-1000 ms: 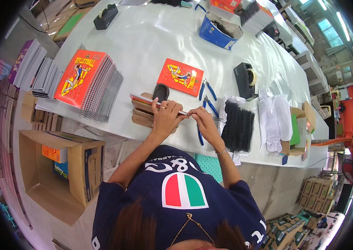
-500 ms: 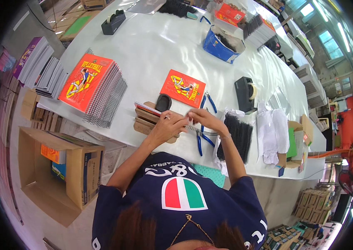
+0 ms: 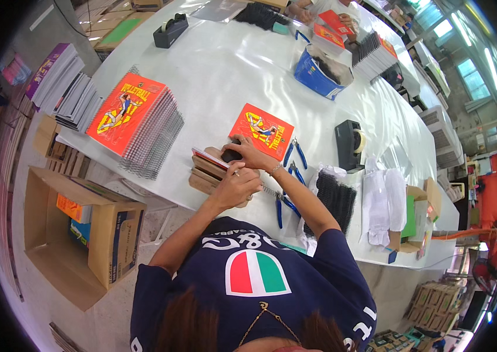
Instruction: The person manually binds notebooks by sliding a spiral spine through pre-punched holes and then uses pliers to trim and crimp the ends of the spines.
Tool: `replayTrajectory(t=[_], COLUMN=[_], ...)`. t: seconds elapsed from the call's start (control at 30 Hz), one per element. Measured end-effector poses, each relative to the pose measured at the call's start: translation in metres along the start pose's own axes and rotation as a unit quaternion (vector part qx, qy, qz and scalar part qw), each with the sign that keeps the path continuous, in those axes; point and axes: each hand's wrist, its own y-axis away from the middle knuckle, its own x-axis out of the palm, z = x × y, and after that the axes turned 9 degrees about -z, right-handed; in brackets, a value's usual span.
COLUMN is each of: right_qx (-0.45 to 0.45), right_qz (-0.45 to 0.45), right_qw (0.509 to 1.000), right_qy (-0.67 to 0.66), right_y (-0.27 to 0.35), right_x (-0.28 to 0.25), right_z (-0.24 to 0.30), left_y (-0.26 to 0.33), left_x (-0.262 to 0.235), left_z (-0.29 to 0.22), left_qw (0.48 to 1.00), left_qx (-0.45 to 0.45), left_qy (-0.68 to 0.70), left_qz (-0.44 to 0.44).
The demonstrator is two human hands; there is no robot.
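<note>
A small notebook (image 3: 208,155), seen edge-on, stands in a brown wooden holder (image 3: 204,180) near the table's front edge. My left hand (image 3: 236,189) is closed on its near right end, fingers bent. From beneath that hand, the end of a thin wire coil (image 3: 270,192) sticks out to the right. My right hand (image 3: 252,156) reaches across beyond the left one, its fingers wrapped round a dark, rounded block (image 3: 232,155) beside the holder. Just past it lies an orange-red notebook (image 3: 262,130), cover up. Blue-handled pliers (image 3: 286,205) lie right of the hands.
Stacked spiral notebooks (image 3: 128,114) stand at left. A tape dispenser (image 3: 348,145), black wire coils (image 3: 335,200) and white wrapped bundles (image 3: 384,202) lie at right. Farther off are a blue box (image 3: 319,76) and a co-worker's hands (image 3: 348,22) at red notebooks. A cardboard box (image 3: 84,234) sits lower left.
My right hand has left the wire coil, moved left and away from me, and taken hold of the dark block. My left hand stays at the notebook. A co-worker's hands now show at the far side.
</note>
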Motion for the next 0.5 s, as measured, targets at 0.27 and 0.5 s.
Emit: replayTrajectory(t=[0.27, 0.5], right_qx=[0.092, 0.093], right_qz=[-0.115, -0.225], right_qw=[0.987, 0.970], right_qy=[-0.060, 0.011], right_y=[0.063, 0.109], right_x=[-0.016, -0.009], right_z=[-0.008, -0.003], left_y=[-0.001, -0.003], left_x=[0.000, -0.002], left_z=[-0.003, -0.004], left_qw=[1.000, 0.999], left_qx=[-0.022, -0.025], left_qy=[-0.012, -0.011], left_qz=[0.000, 0.026])
